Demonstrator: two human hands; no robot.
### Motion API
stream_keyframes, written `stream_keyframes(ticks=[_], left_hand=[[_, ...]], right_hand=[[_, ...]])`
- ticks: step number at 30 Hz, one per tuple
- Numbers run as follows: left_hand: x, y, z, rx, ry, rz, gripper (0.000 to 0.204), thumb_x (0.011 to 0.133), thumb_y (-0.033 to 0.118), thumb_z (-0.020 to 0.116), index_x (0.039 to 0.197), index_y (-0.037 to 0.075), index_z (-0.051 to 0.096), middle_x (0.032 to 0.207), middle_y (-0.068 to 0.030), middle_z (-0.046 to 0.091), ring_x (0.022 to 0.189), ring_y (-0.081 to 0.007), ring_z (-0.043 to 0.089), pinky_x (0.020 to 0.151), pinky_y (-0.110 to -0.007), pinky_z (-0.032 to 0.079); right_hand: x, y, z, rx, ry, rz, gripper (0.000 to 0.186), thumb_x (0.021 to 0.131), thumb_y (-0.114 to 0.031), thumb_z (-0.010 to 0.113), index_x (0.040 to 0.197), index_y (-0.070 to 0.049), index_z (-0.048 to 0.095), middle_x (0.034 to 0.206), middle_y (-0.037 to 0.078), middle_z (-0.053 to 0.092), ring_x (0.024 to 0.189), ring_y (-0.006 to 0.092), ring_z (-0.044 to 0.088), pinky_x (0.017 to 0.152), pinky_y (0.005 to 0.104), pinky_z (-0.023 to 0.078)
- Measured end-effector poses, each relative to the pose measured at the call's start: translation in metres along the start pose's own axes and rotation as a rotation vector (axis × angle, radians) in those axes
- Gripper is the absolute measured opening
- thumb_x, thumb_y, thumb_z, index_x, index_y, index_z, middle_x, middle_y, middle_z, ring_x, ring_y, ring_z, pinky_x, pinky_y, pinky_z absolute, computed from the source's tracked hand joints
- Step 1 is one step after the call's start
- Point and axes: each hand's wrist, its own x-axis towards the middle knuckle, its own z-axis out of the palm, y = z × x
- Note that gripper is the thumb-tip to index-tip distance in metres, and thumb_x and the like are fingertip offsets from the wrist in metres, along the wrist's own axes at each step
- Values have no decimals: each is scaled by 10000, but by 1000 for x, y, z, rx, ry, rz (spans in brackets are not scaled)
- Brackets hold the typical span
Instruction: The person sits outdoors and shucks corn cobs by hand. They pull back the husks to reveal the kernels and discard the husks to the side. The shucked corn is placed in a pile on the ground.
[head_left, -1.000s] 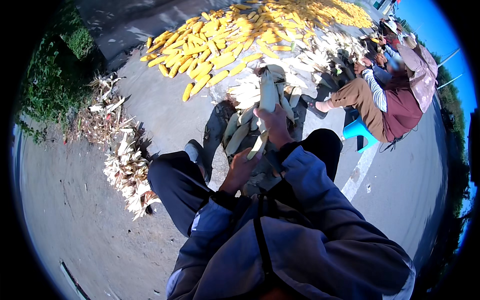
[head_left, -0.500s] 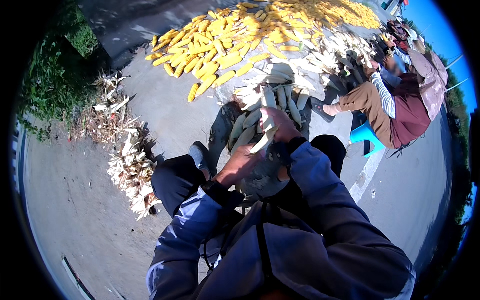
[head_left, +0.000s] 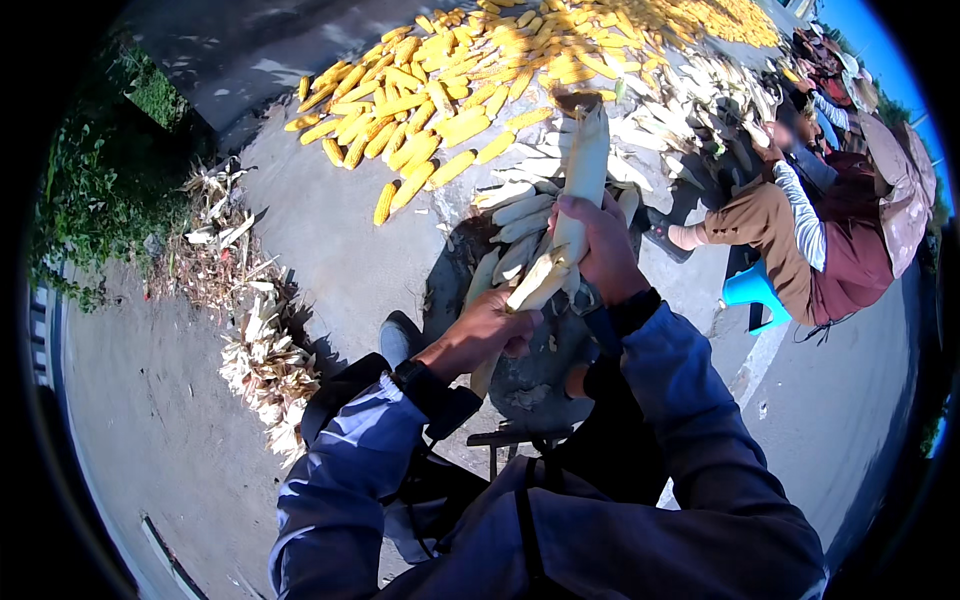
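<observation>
Left hand (head_left: 490,330): fingers curled in, with no gap showing between them, closed on the pointed lower end of the husk (head_left: 540,283). The fingertips are turned under, so their exact contact cannot be told from here. Right hand (head_left: 602,248): fingers wrapped around the middle of the ear of corn (head_left: 586,165), thumb laid along the near face.

Change over the last half second: the ear, seen short and end-on between the hands, now shows its full length, tilted with its dark far end up and to the right. Both hands have kept their hold. For the work in hand, this appears to give two separate grip points, one on the ear's body and one on the husk. The pale husk covers the visible body of the ear; no yellow kernels show on it.

Position of the ear: in front of the person, above the near pile of unpeeled ears (head_left: 518,215), between the knees and the bare yellow cobs (head_left: 440,120) farther out.

Surroundings: a heap of dry husks (head_left: 265,370) lies to the person's left, beside the left shoe (head_left: 400,338) but apart from it. To the right, a co-worker (head_left: 845,265) sits on a blue stool (head_left: 755,293).
</observation>
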Motion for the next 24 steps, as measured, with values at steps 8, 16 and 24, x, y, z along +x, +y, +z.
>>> stream_keyframes(ticks=[8, 16, 24], left_hand=[[24, 1, 4, -159, 10, -11, 266, 968, 168, 732, 1108, 20, 561, 719, -21, 611, 557, -116, 597, 533, -272, 486], [34, 0, 13, -81, -52, 13, 251, 964, 247, 756, 1011, 37, 628, 691, -11, 609, 536, -111, 590, 512, -256, 473], [31, -1, 21, -168, 0, -47, 313, 999, 349, 713, 925, 64, 607, 684, -5, 595, 526, -105, 567, 483, -266, 457]], right_hand=[[6, -10, 13, -95, -7, -71, 321, 826, -71, 784, 1110, -37, 637, 939, 11, 644, 835, 102, 607, 750, 275, 481], [-6, -3, 14, -222, 31, -87, 422, 794, -112, 834, 1141, 12, 629, 968, 23, 623, 848, 98, 587, 745, 268, 488], [-12, 12, 7, -377, 54, -35, 477, 805, -207, 871, 1140, 32, 630, 916, 53, 674, 815, 125, 630, 748, 300, 524]])
